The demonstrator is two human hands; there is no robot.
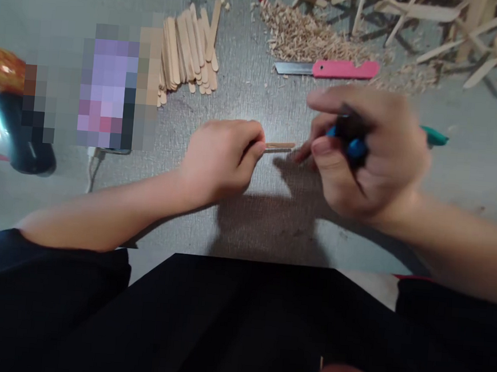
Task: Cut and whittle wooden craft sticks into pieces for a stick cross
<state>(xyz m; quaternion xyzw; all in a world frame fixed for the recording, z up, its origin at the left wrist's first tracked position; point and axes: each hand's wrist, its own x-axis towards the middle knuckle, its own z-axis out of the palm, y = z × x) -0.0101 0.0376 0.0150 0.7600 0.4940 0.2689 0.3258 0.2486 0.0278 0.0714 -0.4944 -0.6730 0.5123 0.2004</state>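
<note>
My left hand [227, 153] is closed, pinching a narrow wooden craft stick [281, 145] whose free end points right, just above the table. To its right, my right hand [371, 155] is raised and slightly blurred, with its fingers wrapped round a dark tool with blue parts [355, 131]. A teal end [435, 136] sticks out behind that hand, seemingly part of the same tool. Most of the tool is hidden in the palm, so its kind cannot be made out. The right fingertips are close to the stick's free end; a small gap seems to separate them.
A pink-handled craft knife [346, 69] lies blade out beyond my right hand. Behind it are a heap of wood shavings [303, 33] and scattered sticks [471, 26]. A row of craft sticks [188, 49] lies back left, beside a blurred-out phone-like object [110, 83] with a cable [89, 170].
</note>
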